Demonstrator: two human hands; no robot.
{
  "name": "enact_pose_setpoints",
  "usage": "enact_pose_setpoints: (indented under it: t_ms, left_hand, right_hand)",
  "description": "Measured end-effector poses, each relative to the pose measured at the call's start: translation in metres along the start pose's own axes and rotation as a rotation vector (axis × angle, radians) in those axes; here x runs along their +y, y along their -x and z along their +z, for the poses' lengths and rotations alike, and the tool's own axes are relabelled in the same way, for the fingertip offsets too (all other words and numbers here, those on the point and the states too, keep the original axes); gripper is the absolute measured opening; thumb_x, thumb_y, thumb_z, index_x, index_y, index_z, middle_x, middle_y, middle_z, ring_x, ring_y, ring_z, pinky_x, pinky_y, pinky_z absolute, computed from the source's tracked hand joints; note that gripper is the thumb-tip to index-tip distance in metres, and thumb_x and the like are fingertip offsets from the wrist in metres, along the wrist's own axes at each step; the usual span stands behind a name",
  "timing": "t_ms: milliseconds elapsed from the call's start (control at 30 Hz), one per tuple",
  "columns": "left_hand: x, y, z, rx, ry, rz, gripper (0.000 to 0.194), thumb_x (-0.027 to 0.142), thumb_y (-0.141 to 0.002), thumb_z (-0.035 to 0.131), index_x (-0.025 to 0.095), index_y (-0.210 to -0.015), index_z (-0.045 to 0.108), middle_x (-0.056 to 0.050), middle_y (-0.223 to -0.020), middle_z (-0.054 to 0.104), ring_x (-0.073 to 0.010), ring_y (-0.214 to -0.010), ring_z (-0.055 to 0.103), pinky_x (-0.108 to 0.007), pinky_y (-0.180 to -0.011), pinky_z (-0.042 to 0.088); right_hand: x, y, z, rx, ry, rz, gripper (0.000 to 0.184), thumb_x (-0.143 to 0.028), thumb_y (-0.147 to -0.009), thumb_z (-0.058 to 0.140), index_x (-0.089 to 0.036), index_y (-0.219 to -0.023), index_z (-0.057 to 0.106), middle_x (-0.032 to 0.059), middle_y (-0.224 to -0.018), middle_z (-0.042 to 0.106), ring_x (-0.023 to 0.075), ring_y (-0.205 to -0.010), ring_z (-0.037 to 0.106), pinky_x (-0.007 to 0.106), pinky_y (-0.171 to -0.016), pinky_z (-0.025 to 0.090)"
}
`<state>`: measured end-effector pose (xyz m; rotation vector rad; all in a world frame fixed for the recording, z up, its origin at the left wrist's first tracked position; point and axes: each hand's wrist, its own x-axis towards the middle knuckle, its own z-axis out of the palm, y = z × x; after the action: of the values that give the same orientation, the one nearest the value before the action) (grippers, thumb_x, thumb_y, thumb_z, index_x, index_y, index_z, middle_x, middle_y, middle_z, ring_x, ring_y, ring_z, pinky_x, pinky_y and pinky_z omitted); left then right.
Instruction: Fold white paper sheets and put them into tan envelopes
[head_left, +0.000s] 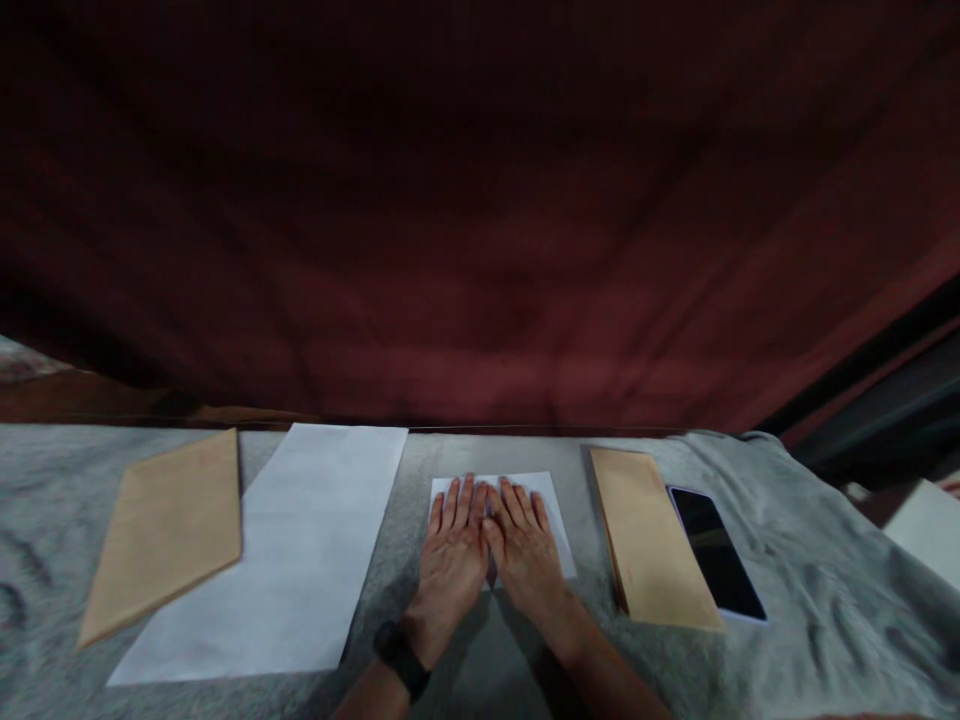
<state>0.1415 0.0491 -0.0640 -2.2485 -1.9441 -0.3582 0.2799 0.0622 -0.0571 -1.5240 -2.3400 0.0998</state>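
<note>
A small white sheet of paper (556,515) lies in the middle of the grey cloth. Flat on its left half rests my left hand (454,550), fingers stretched out, with a dark watch (401,655) on the wrist. My right hand (523,548) lies flat on the right half, its thumb touching or crossing the left hand's edge. Both palms face down and hide most of the sheet. Whether it is folded or a single layer I cannot tell.
Left of my hands lie a large white paper (307,560) and a brown envelope (172,520) overlapping it. To the right are a stack of brown envelopes (652,540) and a phone (716,555). A grey cloth (810,560) covers the surface; a dark red curtain (480,250) hangs behind.
</note>
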Motion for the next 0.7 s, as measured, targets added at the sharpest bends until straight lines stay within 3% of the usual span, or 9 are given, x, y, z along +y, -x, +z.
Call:
enact_pose_setpoints:
  t_ms: [333,700]
  left_hand:
    - [-0.014,0.005,0.008,0.073,0.097,-0.090,0.054,0.035,-0.101,0.038,0.015,-0.150,0.049,-0.013,-0.160,0.041,-0.0299,-0.150,0.036,-0.051,-0.123,0.028]
    - [-0.018,0.011,0.001,0.133,0.041,-0.131,0.056,0.032,-0.101,0.038,0.006,-0.150,0.047,-0.020,-0.158,0.041,-0.0342,-0.148,0.038,-0.055,-0.121,0.030]
  right_hand:
    - [0.011,0.002,0.009,0.117,0.115,0.050,0.048,-0.036,-0.106,0.041,-0.024,-0.151,0.049,0.0100,-0.160,0.041,0.0297,-0.146,0.041,0.051,-0.120,0.027]
    - [0.017,0.006,0.006,0.126,0.171,0.036,0.051,-0.034,-0.105,0.040,-0.015,-0.152,0.047,0.0154,-0.161,0.038,0.0317,-0.148,0.037,0.051,-0.120,0.027]
